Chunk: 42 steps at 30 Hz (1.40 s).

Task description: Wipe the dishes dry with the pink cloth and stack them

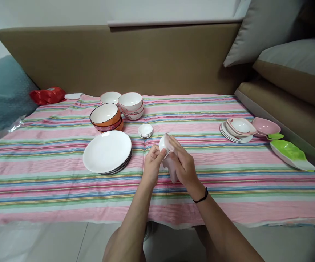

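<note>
Between my hands, above the striped cloth, is a small white dish (162, 143), tilted on edge. My left hand (153, 162) pinches its near left side with thumb and fingers. Wrapped over the dish's right side is a thin whitish cloth (171, 171), which my right hand (183, 162) grips and presses against the dish; its lower end hangs down. Just left of my hands sits a stack of small white dishes (145, 130). Further left lies a stack of large plates (107, 152), white on top.
Behind the plates stand stacked orange bowls (106, 118) and white bowls (130, 103). At right are small plates with bowls (239, 129), a pink dish (266, 126) and a green leaf-shaped dish (290, 154). A red bag (48, 95) lies back left. The striped tablecloth (92, 198) ends near my knees.
</note>
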Each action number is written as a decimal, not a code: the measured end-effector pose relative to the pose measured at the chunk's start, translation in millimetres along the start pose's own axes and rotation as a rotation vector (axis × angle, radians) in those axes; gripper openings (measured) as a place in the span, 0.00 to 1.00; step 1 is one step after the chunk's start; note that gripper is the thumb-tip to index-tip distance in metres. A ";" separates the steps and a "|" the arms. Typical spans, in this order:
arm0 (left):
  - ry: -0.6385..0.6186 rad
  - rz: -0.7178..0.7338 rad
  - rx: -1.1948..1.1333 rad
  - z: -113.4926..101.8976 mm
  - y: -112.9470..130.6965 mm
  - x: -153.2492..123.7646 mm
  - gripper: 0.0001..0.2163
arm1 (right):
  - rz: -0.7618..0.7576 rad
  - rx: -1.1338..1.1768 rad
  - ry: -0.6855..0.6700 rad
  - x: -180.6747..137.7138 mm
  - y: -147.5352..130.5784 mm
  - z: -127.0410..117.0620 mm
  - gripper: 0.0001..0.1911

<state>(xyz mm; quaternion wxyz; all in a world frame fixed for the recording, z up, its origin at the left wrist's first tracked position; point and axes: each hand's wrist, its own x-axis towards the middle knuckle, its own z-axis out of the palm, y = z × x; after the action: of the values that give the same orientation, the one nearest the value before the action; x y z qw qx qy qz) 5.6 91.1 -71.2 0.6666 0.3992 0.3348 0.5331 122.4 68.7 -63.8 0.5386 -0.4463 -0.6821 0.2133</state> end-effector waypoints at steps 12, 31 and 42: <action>-0.054 0.035 0.101 7.0 5.3 -1.4 0.12 | 0.229 0.059 0.078 3.3 15.0 -4.0 0.22; -0.124 0.085 0.268 -1.1 10.2 -8.0 0.10 | 0.578 0.493 0.034 5.8 14.5 -5.7 0.28; -0.188 0.079 0.362 -4.0 7.8 -12.6 0.08 | 0.533 0.501 0.083 9.1 0.3 -3.1 0.13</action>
<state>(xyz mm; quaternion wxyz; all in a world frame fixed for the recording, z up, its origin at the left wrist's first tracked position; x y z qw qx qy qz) -4.0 80.4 -65.8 0.5910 0.5733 0.3453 0.4504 125.2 75.9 -58.1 0.5841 -0.4707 -0.4461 0.4882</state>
